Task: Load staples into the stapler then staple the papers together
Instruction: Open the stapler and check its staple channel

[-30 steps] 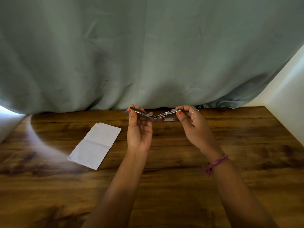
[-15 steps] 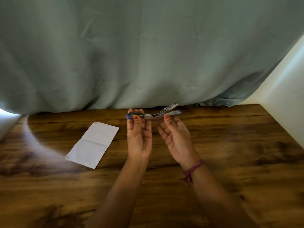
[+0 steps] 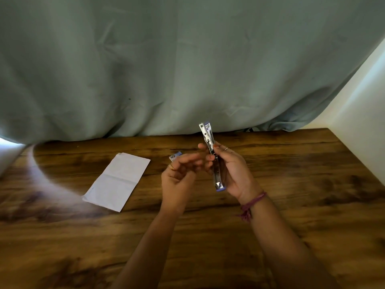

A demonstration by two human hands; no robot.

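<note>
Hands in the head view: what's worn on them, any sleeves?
No sleeves; both forearms are bare. The left hand has a gold ring. The right hand has a thin silvery ring, and a maroon thread band with loose ends circles its wrist.

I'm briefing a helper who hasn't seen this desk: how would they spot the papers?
On the wooden table, look left of the left hand. The papers lie flat there, a creased white rectangle, the table's only pale, flat thing.

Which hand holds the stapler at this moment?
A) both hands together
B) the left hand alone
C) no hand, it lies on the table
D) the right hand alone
D: the right hand grips the stapler, while the left hand is beside it, fingers loose.
</note>
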